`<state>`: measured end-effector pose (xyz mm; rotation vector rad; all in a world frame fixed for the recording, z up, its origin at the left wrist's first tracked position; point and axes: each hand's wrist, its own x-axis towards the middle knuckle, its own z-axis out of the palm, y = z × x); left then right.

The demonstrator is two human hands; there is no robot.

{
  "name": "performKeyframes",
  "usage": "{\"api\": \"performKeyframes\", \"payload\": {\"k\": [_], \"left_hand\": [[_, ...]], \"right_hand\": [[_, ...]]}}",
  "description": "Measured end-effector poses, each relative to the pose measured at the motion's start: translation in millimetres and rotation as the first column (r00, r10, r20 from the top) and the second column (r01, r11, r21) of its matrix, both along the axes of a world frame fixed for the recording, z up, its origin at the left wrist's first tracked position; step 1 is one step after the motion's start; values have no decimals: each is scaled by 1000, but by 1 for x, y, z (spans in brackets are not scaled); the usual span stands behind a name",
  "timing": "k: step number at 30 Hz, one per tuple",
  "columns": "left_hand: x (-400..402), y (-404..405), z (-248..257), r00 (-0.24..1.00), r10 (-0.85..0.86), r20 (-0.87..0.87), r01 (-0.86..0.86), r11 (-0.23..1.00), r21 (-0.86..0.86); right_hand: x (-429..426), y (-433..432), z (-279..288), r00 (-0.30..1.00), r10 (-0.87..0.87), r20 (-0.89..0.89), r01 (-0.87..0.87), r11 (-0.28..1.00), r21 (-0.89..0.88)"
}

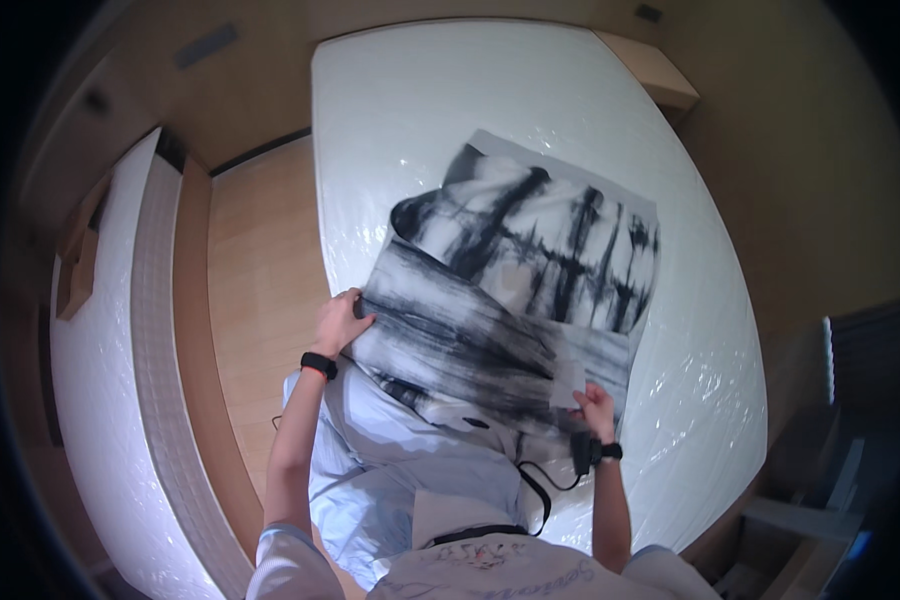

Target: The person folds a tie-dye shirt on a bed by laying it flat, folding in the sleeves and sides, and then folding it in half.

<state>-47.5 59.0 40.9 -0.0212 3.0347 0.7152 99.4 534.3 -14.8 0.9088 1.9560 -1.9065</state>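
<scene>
A black-and-white tie-dye cloth garment (pixel 457 330) lies partly folded before me, over my lap and a plastic-wrapped mattress (pixel 390 90). Its lower part forms a band with streaks running crosswise. Above that, a rumpled section shows dark vertical blotches. A flat grey edge (pixel 570 171) shows beyond the garment's far side. My left hand (pixel 341 322) grips the left edge of the band, thumb on top. Near the lower right, my right hand (pixel 596 409) pinches a pale, translucent-looking tag or slip (pixel 568 384) that rests over the cloth.
A second plastic-wrapped mattress (pixel 112 390) on a wooden bed frame (pixel 199 315) stands to the left. Wood floor (pixel 262 247) lies between the beds. A wooden headboard or ledge (pixel 652 71) is at the far right corner. Dark furniture (pixel 795 517) is at lower right.
</scene>
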Motion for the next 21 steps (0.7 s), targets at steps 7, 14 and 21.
{"api": "performKeyframes", "payload": {"k": [7, 14, 21], "left_hand": [[13, -53, -48, 898, 96, 430, -305, 839, 450], [17, -51, -57, 930, 18, 366, -217, 832, 510], [22, -54, -52, 969, 35, 246, -152, 867, 475]], "right_hand": [[44, 86, -15, 979, 189, 73, -200, 835, 513], [87, 92, 4, 970, 77, 230, -218, 690, 690], [75, 63, 13, 927, -18, 374, -334, 414, 847]]}}
